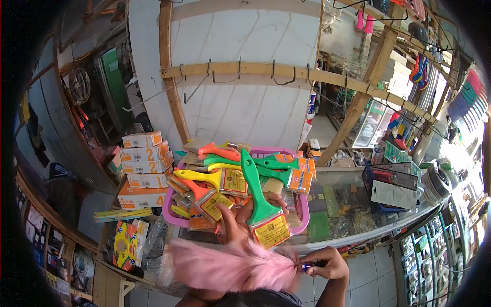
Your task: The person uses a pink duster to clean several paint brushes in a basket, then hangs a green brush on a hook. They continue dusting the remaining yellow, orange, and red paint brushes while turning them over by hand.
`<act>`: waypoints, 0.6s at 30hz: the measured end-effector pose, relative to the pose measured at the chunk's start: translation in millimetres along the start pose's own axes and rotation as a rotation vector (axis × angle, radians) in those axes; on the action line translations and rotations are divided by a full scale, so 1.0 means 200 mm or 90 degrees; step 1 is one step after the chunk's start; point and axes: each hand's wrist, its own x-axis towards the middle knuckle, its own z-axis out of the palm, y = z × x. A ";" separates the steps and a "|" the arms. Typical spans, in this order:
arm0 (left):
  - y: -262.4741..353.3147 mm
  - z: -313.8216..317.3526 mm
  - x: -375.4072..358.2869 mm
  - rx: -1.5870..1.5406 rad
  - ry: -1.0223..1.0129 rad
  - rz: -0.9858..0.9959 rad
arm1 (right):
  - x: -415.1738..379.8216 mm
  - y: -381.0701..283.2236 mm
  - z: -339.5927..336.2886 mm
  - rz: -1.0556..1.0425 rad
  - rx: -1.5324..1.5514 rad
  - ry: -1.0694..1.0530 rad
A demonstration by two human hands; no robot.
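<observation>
My left hand [236, 224] is at the front of the pink basket [305, 217], its fingers around a large green paint brush [262, 207]. The brush has its handle up and its yellow-labelled head down. My right hand [331, 266] grips the blue handle of a fluffy pink duster [230, 266]. The duster's feathers spread left, across my left wrist, and look slightly blurred. Behind my left hand, the basket is heaped with packaged brushes, among them a yellow-handled brush [197, 176] and an orange-handled brush [192, 187].
Orange-and-white boxes [146, 197] are stacked left of the basket, above a yellow package [125, 245]. A glass counter [337, 199] extends right, with a dark blue basket [376, 184] on it. Metal hooks hang from a wooden rail [255, 68] ahead.
</observation>
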 end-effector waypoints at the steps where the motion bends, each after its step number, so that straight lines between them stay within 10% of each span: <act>1: -0.02 -0.07 0.01 0.047 -0.036 0.018 | 0.00 -0.01 0.02 0.035 0.019 0.049; 5: -0.09 -0.07 0.00 0.036 0.244 0.091 | 0.04 0.02 0.12 0.035 0.290 0.249; 8: -0.06 -0.07 0.02 0.021 -0.017 0.097 | 0.07 -0.02 0.11 -0.060 -0.049 0.019; 12: -0.09 -0.05 0.00 0.078 0.243 0.159 | 0.10 0.00 0.15 0.011 0.295 0.299; 16: -0.02 -0.11 0.02 0.027 -0.076 0.048 | 0.10 0.04 0.07 -0.145 -0.104 -0.001; 18: -0.06 -0.11 0.02 0.050 0.044 0.111 | 0.07 0.02 0.10 -0.013 0.043 0.119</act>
